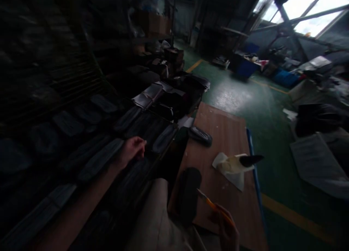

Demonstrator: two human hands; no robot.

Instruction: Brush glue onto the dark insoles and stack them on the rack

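My left hand (133,149) is over rows of dark, flat, oblong pieces (102,158) on the left. Its fingers are curled together, and I cannot make out whether anything is between them. At the lower right, my right hand (226,227) is closed around a slim orange-handled brush (211,203). The brush's tip points toward a dark, rounded oblong piece (189,192) on the wooden tabletop (218,123). A smaller dark oblong item (201,135) with pale streaks lies farther up that surface. Beside it, a cream bottle with a black nozzle (240,163) rests on a whitish sheet (234,180).
Dark stacked bundles (152,92) and a cardboard box (155,23) stand beyond the rows. A green floor (231,94) with yellow lines runs behind and right of the table. A blue bin (244,67) and heaped bags (321,120) are farther off.
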